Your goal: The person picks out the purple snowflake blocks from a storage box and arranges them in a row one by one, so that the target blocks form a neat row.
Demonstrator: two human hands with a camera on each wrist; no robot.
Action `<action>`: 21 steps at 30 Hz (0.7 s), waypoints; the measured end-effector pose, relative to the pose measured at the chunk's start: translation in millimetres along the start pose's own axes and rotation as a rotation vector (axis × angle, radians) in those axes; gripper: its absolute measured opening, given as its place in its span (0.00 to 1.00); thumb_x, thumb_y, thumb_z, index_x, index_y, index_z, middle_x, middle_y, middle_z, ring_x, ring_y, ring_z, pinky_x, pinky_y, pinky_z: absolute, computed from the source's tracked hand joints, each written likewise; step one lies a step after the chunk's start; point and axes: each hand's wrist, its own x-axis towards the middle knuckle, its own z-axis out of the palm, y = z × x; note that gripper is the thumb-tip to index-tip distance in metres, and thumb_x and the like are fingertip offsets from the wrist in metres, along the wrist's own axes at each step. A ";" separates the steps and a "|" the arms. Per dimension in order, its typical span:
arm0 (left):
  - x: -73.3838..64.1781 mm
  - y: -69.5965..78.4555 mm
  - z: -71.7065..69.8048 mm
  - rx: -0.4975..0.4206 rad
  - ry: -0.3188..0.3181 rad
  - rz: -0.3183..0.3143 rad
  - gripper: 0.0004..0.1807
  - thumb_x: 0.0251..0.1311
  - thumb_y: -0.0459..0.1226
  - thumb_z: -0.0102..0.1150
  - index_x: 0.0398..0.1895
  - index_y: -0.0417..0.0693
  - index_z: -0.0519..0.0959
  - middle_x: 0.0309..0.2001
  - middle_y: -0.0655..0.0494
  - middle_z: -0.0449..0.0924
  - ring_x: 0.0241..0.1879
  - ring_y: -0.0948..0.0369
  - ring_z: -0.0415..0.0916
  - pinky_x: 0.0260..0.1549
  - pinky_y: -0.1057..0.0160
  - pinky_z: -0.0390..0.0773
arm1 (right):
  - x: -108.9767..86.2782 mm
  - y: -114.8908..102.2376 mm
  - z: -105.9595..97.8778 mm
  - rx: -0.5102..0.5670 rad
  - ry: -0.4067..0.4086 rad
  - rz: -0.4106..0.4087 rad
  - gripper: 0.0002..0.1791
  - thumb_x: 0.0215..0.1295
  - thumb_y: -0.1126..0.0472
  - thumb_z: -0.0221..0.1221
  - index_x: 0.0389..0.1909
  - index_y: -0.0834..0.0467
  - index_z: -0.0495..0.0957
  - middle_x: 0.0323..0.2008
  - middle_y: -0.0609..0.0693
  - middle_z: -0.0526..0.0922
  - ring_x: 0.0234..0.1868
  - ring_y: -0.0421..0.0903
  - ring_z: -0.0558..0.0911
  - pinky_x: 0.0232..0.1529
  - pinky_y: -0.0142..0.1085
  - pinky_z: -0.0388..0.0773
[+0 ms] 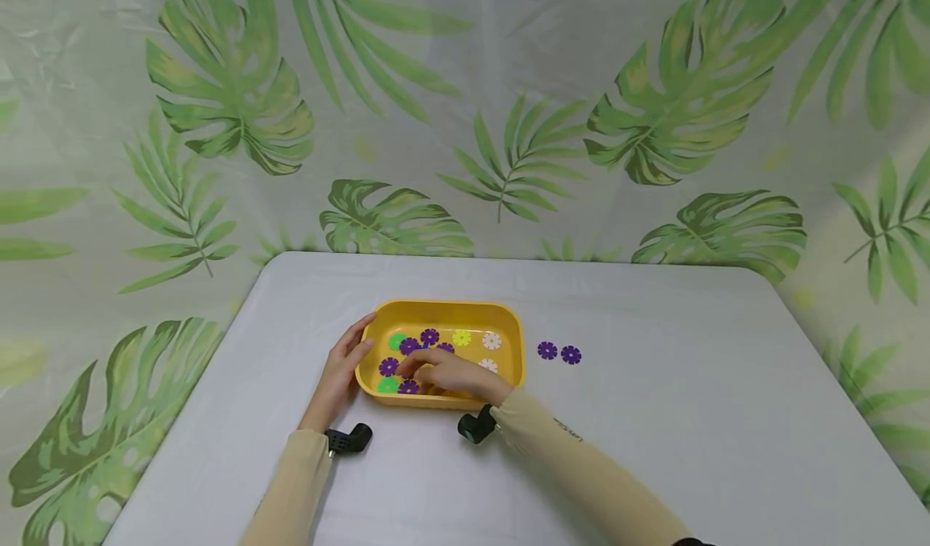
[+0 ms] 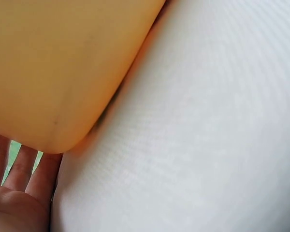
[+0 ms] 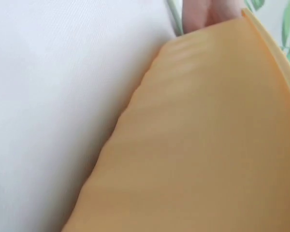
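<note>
A yellow plastic tray [image 1: 450, 310] holds notched snowflake discs: several purple [image 1: 388, 367], green [image 1: 396, 342], yellow [image 1: 462, 338] and white [image 1: 492, 341]. At the tray's left end rests my left hand [image 1: 345, 368], thumb at the rim and fingers along the outer wall. In the left wrist view its fingers [image 2: 21, 169] look straight and spread beside the wall. My right hand [image 1: 452, 372] reaches over the front rim, bent fingers pointing down among purple discs on the left side. Its fingertips are partly hidden, and I cannot tell whether they pinch a disc.
Two purple discs [image 1: 559, 352] lie side by side on the white table [image 1: 668, 417], just right of the tray. Behind the table hangs a leaf-patterned curtain [image 1: 508, 126]. Each wrist carries a small black camera [image 1: 475, 425].
</note>
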 end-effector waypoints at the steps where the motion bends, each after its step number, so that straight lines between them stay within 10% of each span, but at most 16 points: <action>1: -0.1 0.0 0.1 -0.002 -0.002 0.002 0.25 0.72 0.39 0.47 0.71 0.50 0.62 0.73 0.56 0.53 0.71 0.62 0.48 0.67 0.64 0.53 | 2.2 -0.2 2.0 -0.033 -0.003 -0.002 0.16 0.69 0.68 0.47 0.51 0.60 0.79 0.46 0.51 0.80 0.40 0.48 0.76 0.43 0.35 0.74; 8: -0.7 -0.2 -0.3 -0.008 -0.011 0.014 0.26 0.72 0.39 0.47 0.71 0.50 0.61 0.73 0.57 0.52 0.71 0.63 0.47 0.67 0.64 0.52 | 9.0 -4.8 8.9 -0.199 0.012 0.004 0.14 0.69 0.68 0.48 0.47 0.58 0.81 0.43 0.47 0.81 0.42 0.44 0.74 0.48 0.35 0.72; 21: 0.5 -1.7 0.1 -0.005 0.002 0.013 0.26 0.72 0.39 0.47 0.71 0.50 0.62 0.73 0.57 0.54 0.71 0.63 0.48 0.67 0.65 0.53 | 5.9 -2.6 4.6 -0.032 0.106 0.053 0.12 0.63 0.73 0.51 0.41 0.62 0.80 0.27 0.52 0.77 0.23 0.44 0.72 0.25 0.29 0.72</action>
